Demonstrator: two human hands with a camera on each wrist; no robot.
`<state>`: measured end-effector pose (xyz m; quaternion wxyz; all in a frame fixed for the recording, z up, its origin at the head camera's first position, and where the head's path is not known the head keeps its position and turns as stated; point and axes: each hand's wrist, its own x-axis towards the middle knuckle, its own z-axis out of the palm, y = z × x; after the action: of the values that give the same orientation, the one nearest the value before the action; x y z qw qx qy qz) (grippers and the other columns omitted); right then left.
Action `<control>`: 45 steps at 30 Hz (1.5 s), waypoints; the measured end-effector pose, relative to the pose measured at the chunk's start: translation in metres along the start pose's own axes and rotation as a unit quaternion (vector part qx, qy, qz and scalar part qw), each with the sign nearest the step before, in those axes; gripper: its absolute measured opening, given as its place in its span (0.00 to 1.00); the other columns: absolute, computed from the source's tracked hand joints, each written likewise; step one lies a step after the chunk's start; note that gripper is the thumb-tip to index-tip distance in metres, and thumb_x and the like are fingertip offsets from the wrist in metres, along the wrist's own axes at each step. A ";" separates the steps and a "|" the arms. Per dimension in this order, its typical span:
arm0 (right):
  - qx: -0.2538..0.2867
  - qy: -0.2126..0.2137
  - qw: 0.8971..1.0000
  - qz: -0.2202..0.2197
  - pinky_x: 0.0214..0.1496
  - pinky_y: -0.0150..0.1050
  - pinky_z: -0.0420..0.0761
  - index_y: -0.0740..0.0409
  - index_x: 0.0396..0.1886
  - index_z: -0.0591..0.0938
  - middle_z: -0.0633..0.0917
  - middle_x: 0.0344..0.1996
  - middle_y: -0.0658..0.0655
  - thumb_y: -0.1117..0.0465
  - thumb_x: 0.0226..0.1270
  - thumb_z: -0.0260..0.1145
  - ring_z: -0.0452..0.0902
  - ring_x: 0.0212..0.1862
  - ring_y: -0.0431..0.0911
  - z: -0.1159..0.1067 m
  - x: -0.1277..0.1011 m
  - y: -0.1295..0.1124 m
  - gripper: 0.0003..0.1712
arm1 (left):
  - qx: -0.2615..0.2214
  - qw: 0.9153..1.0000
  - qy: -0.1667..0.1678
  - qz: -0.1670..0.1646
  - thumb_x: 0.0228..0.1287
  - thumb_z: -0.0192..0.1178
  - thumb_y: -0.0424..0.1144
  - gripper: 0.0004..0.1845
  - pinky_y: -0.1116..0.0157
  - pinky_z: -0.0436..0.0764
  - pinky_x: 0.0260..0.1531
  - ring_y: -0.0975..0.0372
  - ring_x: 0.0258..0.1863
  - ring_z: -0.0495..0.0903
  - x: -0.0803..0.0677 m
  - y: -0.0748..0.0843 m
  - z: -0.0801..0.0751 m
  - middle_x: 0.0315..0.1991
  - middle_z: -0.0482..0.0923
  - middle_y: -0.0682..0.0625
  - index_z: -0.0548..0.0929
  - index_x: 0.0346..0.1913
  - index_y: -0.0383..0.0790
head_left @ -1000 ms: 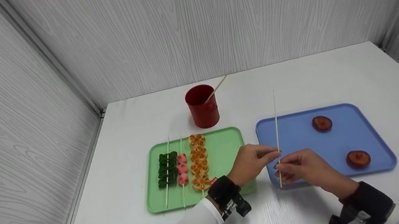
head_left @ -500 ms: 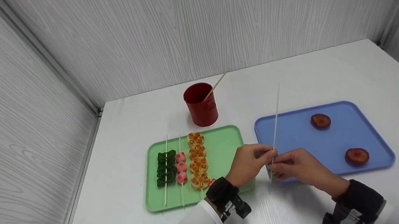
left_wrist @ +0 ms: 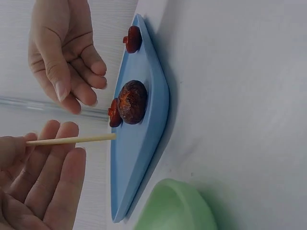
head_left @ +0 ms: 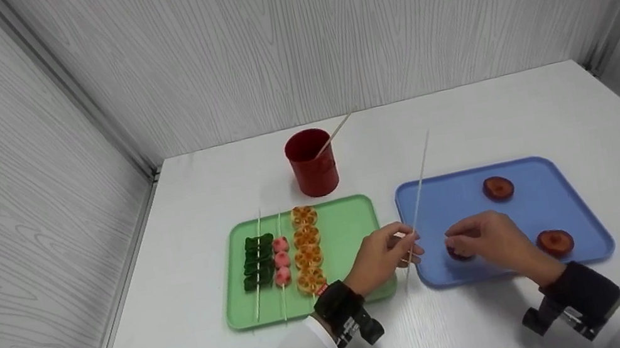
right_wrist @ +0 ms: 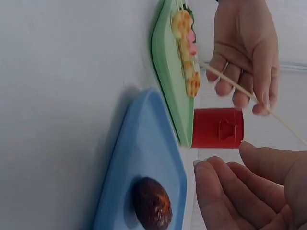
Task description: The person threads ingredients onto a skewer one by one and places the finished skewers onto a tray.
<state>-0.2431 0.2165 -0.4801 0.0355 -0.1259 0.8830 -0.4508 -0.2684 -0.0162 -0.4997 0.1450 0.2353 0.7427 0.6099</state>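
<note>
My left hand (head_left: 380, 258) pinches a thin wooden skewer (head_left: 420, 177) between thumb and fingertips, over the gap between the two trays. The skewer leans, its upper end tipped away to the right, and it carries nothing. My right hand (head_left: 496, 243) hovers over the near left part of the blue tray (head_left: 457, 175). Its fingers are relaxed and hold nothing, as the right wrist view shows. Just below them lies a dark shiitake mushroom cap (left_wrist: 133, 101), partly covered by the hand in the head view. Two more mushrooms lie farther right, one toward the back (head_left: 498, 188), another nearer (head_left: 555, 243).
A green tray (head_left: 346, 218) on the left bears skewers of dark green pieces (head_left: 260, 262), pink balls (head_left: 281, 260) and round lotus-root-like slices (head_left: 309, 257). Behind it stands a red cup (head_left: 316, 170) with one skewer (head_left: 337, 131) leaning in it. Walls enclose the white table.
My right hand has left the skewer's lower part and moved right, over the mushroom in the blue tray. My left hand has shifted slightly left, still pinching the skewer.
</note>
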 end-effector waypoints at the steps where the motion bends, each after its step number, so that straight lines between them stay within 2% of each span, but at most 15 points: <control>1: -0.016 0.013 1.000 0.004 0.35 0.31 0.80 0.69 0.44 0.86 0.88 0.33 0.60 0.62 0.66 0.67 0.84 0.34 0.45 -0.005 0.002 0.002 0.14 | -0.005 1.000 -0.004 -0.006 0.74 0.54 0.36 0.11 0.66 0.84 0.32 0.54 0.32 0.87 -0.001 0.000 0.000 0.37 0.84 0.33 0.79 0.46 0.30; 5: -0.074 0.067 0.995 0.015 0.31 0.30 0.78 0.71 0.44 0.85 0.88 0.32 0.63 0.64 0.66 0.66 0.83 0.31 0.45 -0.026 0.012 0.014 0.13 | -0.015 0.999 -0.019 -0.022 0.74 0.52 0.35 0.11 0.64 0.85 0.32 0.56 0.31 0.86 -0.004 -0.003 0.000 0.37 0.83 0.31 0.78 0.47 0.28; 10: -0.132 0.137 0.981 0.025 0.27 0.33 0.75 0.72 0.43 0.85 0.87 0.32 0.67 0.67 0.65 0.66 0.82 0.30 0.50 -0.053 0.026 0.032 0.12 | -0.020 0.999 -0.035 -0.023 0.73 0.52 0.30 0.11 0.62 0.85 0.34 0.51 0.35 0.86 -0.007 -0.006 0.001 0.38 0.83 0.31 0.77 0.49 0.23; 13: -0.169 0.164 0.971 0.032 0.31 0.41 0.76 0.73 0.42 0.85 0.86 0.34 0.69 0.67 0.64 0.66 0.82 0.34 0.58 -0.064 0.031 0.046 0.12 | -0.018 0.999 -0.035 -0.021 0.72 0.52 0.28 0.11 0.63 0.85 0.35 0.46 0.37 0.85 -0.010 -0.007 0.002 0.39 0.82 0.31 0.77 0.50 0.22; 17: -0.210 0.182 0.960 0.022 0.34 0.55 0.77 0.78 0.40 0.83 0.84 0.33 0.73 0.68 0.61 0.68 0.80 0.36 0.65 -0.070 0.038 0.063 0.14 | -0.016 0.999 -0.029 -0.020 0.70 0.53 0.25 0.12 0.66 0.84 0.36 0.46 0.40 0.84 -0.013 -0.008 0.003 0.42 0.82 0.32 0.77 0.53 0.23; 20: -0.232 0.172 0.957 0.024 0.39 0.60 0.77 0.81 0.40 0.81 0.83 0.34 0.76 0.67 0.60 0.69 0.78 0.37 0.68 -0.071 0.043 0.071 0.17 | -0.017 0.999 -0.029 -0.019 0.69 0.54 0.24 0.13 0.68 0.83 0.36 0.49 0.40 0.84 -0.016 -0.008 0.003 0.43 0.82 0.32 0.78 0.54 0.24; 24: -0.239 0.128 0.960 0.068 0.47 0.62 0.75 0.84 0.45 0.77 0.80 0.42 0.81 0.63 0.64 0.67 0.75 0.44 0.73 -0.068 0.048 0.075 0.24 | -0.018 0.999 -0.039 -0.021 0.68 0.56 0.25 0.15 0.68 0.83 0.35 0.56 0.37 0.85 -0.018 -0.010 0.002 0.42 0.83 0.33 0.78 0.56 0.28; 26: -0.239 0.115 0.960 0.086 0.48 0.63 0.74 0.85 0.46 0.76 0.79 0.43 0.81 0.60 0.65 0.67 0.74 0.46 0.73 -0.066 0.050 0.075 0.26 | -0.016 0.999 -0.046 -0.024 0.69 0.56 0.26 0.15 0.67 0.84 0.35 0.59 0.35 0.85 -0.019 -0.011 0.002 0.40 0.84 0.34 0.78 0.57 0.30; 30: -0.240 0.121 0.959 0.085 0.34 0.56 0.75 0.81 0.34 0.78 0.80 0.29 0.75 0.60 0.66 0.67 0.76 0.32 0.66 -0.061 0.053 0.075 0.22 | -0.005 0.998 -0.051 -0.025 0.69 0.57 0.28 0.16 0.66 0.84 0.33 0.63 0.32 0.84 -0.021 -0.012 -0.001 0.38 0.85 0.37 0.78 0.57 0.32; 33: -0.237 0.132 0.959 0.084 0.25 0.46 0.67 0.72 0.23 0.76 0.76 0.20 0.64 0.60 0.66 0.67 0.69 0.24 0.55 -0.058 0.053 0.076 0.19 | 0.001 0.998 -0.051 -0.025 0.68 0.59 0.30 0.15 0.63 0.85 0.33 0.63 0.31 0.84 -0.022 -0.013 -0.001 0.38 0.85 0.39 0.80 0.56 0.31; 35: -0.231 0.129 0.960 0.088 0.24 0.43 0.65 0.70 0.22 0.76 0.75 0.19 0.62 0.60 0.66 0.67 0.68 0.23 0.53 -0.055 0.053 0.077 0.18 | 0.007 0.998 -0.052 -0.030 0.67 0.61 0.30 0.14 0.60 0.85 0.33 0.62 0.31 0.84 -0.025 -0.014 -0.001 0.38 0.86 0.40 0.81 0.54 0.31; 37: -0.227 0.125 0.962 0.090 0.25 0.43 0.65 0.71 0.24 0.77 0.76 0.20 0.62 0.61 0.65 0.68 0.70 0.24 0.54 -0.052 0.053 0.078 0.17 | 0.006 0.998 -0.052 -0.034 0.66 0.61 0.30 0.14 0.57 0.85 0.34 0.61 0.31 0.84 -0.027 -0.014 -0.002 0.38 0.86 0.40 0.82 0.53 0.30; 40: -0.227 0.121 0.962 0.087 0.29 0.48 0.71 0.75 0.34 0.78 0.80 0.26 0.69 0.62 0.64 0.68 0.74 0.28 0.59 -0.049 0.053 0.079 0.16 | 0.000 0.998 -0.051 -0.036 0.66 0.62 0.30 0.13 0.59 0.85 0.33 0.58 0.31 0.85 -0.028 -0.013 -0.001 0.38 0.85 0.37 0.82 0.52 0.30; 43: -0.228 0.121 0.963 0.084 0.36 0.56 0.74 0.77 0.44 0.75 0.80 0.34 0.75 0.63 0.64 0.68 0.77 0.35 0.65 -0.049 0.054 0.079 0.19 | -0.009 0.998 -0.050 -0.034 0.67 0.60 0.29 0.13 0.63 0.85 0.32 0.56 0.32 0.85 -0.024 -0.011 -0.001 0.38 0.85 0.35 0.81 0.53 0.30; 45: -0.223 0.119 0.964 0.076 0.38 0.59 0.75 0.76 0.47 0.73 0.80 0.37 0.77 0.65 0.63 0.69 0.77 0.39 0.69 -0.051 0.054 0.078 0.20 | -0.007 0.998 -0.054 -0.034 0.68 0.59 0.28 0.13 0.60 0.85 0.34 0.55 0.33 0.85 -0.021 -0.012 -0.001 0.39 0.84 0.34 0.81 0.54 0.30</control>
<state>-0.3187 0.2865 -0.5099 -0.0649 -0.0080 0.9661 -0.2497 -0.2535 -0.0296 -0.5123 0.2067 0.2415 0.7368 0.5967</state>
